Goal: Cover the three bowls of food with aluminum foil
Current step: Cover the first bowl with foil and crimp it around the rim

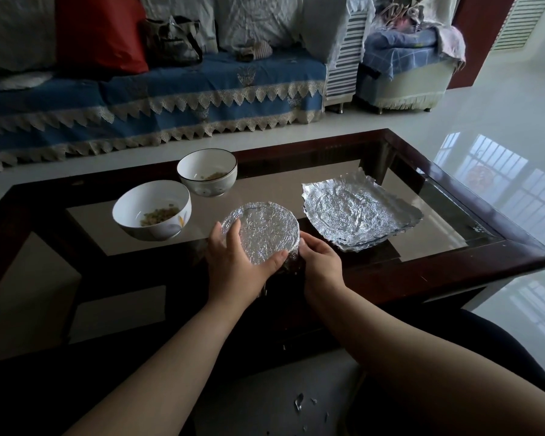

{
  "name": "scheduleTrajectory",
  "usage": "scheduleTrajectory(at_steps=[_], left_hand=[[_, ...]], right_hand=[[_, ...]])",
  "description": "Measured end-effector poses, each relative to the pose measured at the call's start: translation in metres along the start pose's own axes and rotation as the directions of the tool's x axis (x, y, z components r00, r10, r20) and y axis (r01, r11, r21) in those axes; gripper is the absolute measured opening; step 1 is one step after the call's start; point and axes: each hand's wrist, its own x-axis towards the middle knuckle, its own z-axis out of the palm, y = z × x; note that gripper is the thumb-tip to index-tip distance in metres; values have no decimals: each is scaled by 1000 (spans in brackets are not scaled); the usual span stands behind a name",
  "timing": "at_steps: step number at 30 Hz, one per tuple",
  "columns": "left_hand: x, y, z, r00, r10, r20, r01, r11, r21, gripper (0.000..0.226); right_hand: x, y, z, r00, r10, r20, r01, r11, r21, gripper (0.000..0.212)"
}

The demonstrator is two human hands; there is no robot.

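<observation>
We see the left hand (237, 262) cupped against the foil-covered bowl (261, 232) at the table's near edge, thumb on top; the right hand (320, 262) presses its right side, fingers hidden. Foil here is thin, crinkly, tears easily, so we'd hold the rim and pinch gently; the bowl beneath is likely ceramic, heavy, breakable. Spare foil sheets (359, 209) lie just right, crumpled and light. Two open white bowls, near one (151, 212) and far one (206, 171), hold food, glossy and slippery on the glass table (438, 221).
</observation>
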Motion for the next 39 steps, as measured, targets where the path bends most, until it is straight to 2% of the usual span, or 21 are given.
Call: scheduleTrajectory(at_steps=[2, 6, 10, 13, 17, 21, 24, 30, 34, 39], left_hand=[[-1, 0, 1, 1000, 0, -5, 0, 1000, -2, 100], [-1, 2, 2, 1000, -5, -12, 5, 1000, -1, 101], [-1, 5, -2, 999, -35, 11, 35, 999, -10, 110], [-3, 6, -8, 997, -54, 47, 57, 997, -59, 111], [4, 1, -16, 996, -81, 25, 83, 994, -67, 108], [8, -5, -18, 994, -93, 61, 93, 996, 1, 114], [6, -6, -18, 996, -61, 65, 63, 997, -35, 118], [4, -9, -18, 994, -20, 105, 34, 991, -132, 114], [3, -10, -18, 996, -16, 91, 28, 991, -128, 113], [2, -13, -16, 998, 6, 56, 2, 991, -131, 111]], right_hand=[[1, 1, 3, 999, 0, -33, 1, 1000, 24, 14], [2, 6, 5, 990, -96, -104, 84, 990, -112, 12], [6, 2, -1, 973, -210, -94, 173, 937, -304, 12], [8, 1, -5, 975, -222, -30, 202, 927, -316, 16], [4, 1, -9, 936, -338, 98, 341, 806, -483, 23], [3, 4, -14, 854, -459, 246, 502, 603, -620, 18], [2, 5, -14, 864, -456, 214, 484, 632, -606, 7], [0, 8, -9, 907, -416, 68, 396, 789, -470, 3], [4, 11, -5, 915, -404, 15, 368, 816, -446, 13], [4, 12, 1, 922, -385, -45, 334, 848, -411, 10]])
